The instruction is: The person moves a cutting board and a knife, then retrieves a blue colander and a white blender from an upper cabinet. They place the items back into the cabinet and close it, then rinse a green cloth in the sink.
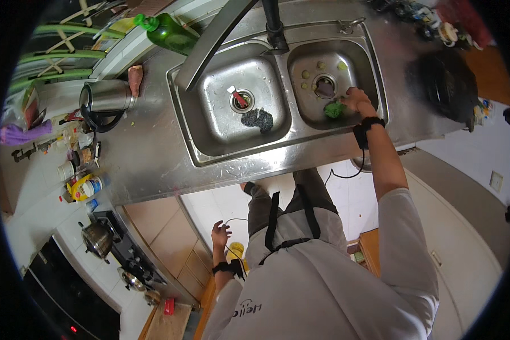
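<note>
My right hand [357, 102] reaches into the right basin of a steel double sink [287, 127], its fingers at a crumpled green scouring pad or cloth [334, 109]; whether they grip it is hard to tell. Beside it a dark purplish piece [325, 88] lies over the drain, with several small green-yellow scraps [305, 75] around it. My left hand [221, 233] hangs low by my side, fingers apart and holding nothing. In the left basin a red-handled tool with a white end [238, 96] rests in the drain, next to a dark mesh scrubber [257, 120].
A faucet [214, 42] reaches over the left basin. A green bottle [170, 34], a steel electric kettle [106, 97] and a reddish root vegetable [135, 80] stand or lie to the left. A black rounded object [446, 87] is on the right counter. Pots [97, 239] are by the stove.
</note>
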Demonstrator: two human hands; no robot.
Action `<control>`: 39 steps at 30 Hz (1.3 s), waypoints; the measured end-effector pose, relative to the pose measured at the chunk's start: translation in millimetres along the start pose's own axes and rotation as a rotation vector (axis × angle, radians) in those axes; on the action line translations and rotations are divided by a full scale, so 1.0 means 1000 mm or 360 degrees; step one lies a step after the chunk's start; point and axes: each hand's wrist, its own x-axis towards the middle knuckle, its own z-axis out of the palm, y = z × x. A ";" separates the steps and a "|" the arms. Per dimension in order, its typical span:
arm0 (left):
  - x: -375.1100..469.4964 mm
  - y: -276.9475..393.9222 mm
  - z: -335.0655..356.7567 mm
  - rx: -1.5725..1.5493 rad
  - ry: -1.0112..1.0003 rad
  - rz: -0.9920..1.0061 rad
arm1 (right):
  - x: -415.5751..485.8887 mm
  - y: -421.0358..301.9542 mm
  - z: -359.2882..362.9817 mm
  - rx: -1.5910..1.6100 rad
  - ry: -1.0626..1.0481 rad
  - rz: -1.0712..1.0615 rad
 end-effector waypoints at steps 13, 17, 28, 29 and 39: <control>-0.094 0.048 0.051 -0.0128 0.0310 -0.0033 | 0.099 -0.058 0.073 0.0058 -0.0025 0.0039; -0.102 0.049 0.066 -0.0082 0.0278 -0.0097 | 0.110 -0.045 0.074 0.0088 -0.0005 -0.0038; -0.077 0.093 0.083 -0.0106 0.0187 0.0071 | 0.045 0.012 -0.028 0.1731 -0.0913 -0.0002; -0.076 0.095 0.083 -0.0050 0.0195 0.0131 | 0.038 0.013 -0.030 0.1815 -0.0979 -0.0054; -0.058 0.088 0.074 -0.0078 0.0126 0.0071 | 0.016 0.023 -0.012 0.2449 -0.0971 0.0015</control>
